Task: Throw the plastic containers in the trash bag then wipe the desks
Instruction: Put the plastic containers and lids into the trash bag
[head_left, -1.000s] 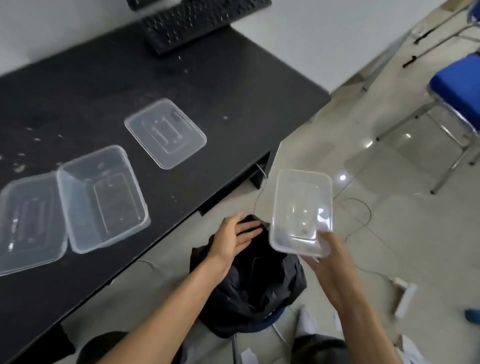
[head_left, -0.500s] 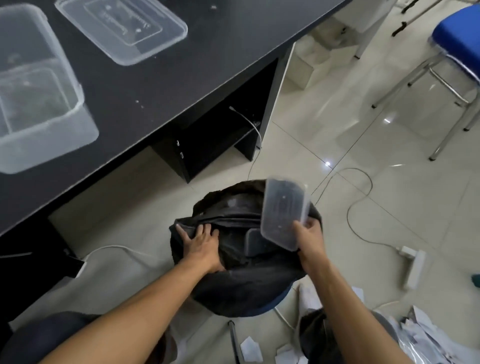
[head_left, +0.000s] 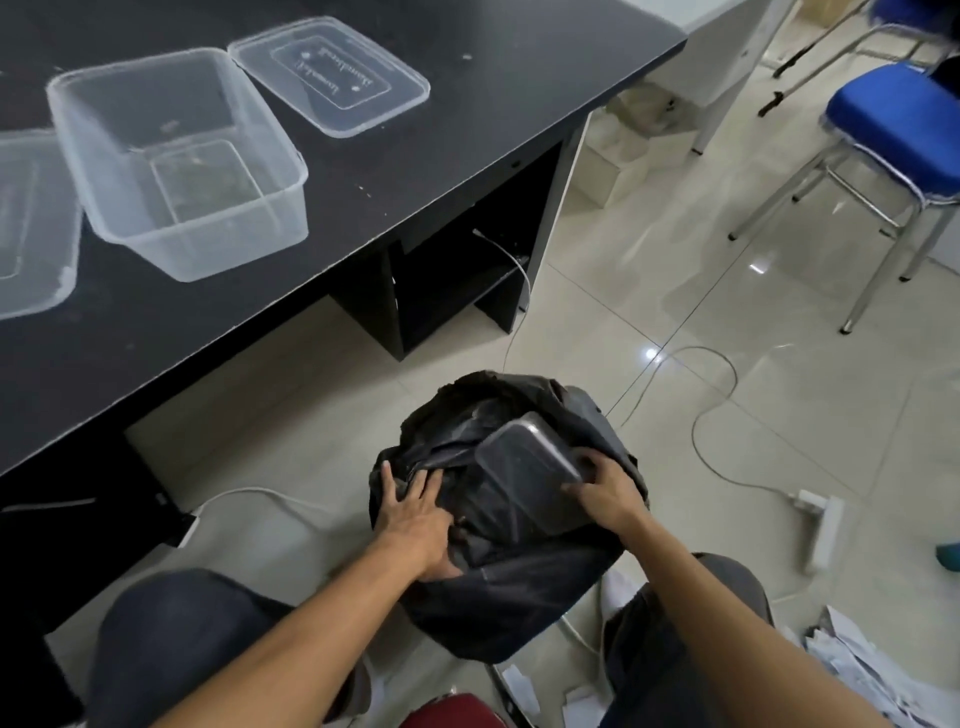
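Head view showed one deep container (head_left: 179, 161) and two lids (head_left: 330, 73) on the desk (head_left: 467, 119), the far-left lid (head_left: 31, 223) cut off by the frame. Your right hand (head_left: 608, 493) gripped a third container (head_left: 530, 462) in the trash bag (head_left: 509, 587), long axis slanting from upper left to lower right. Your left hand (head_left: 415, 525) lay spread, flat on the bag's rim; its depth was hidden.

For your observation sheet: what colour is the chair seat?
Blue, with a shiny metal frame; the chair seat shows in the head view.
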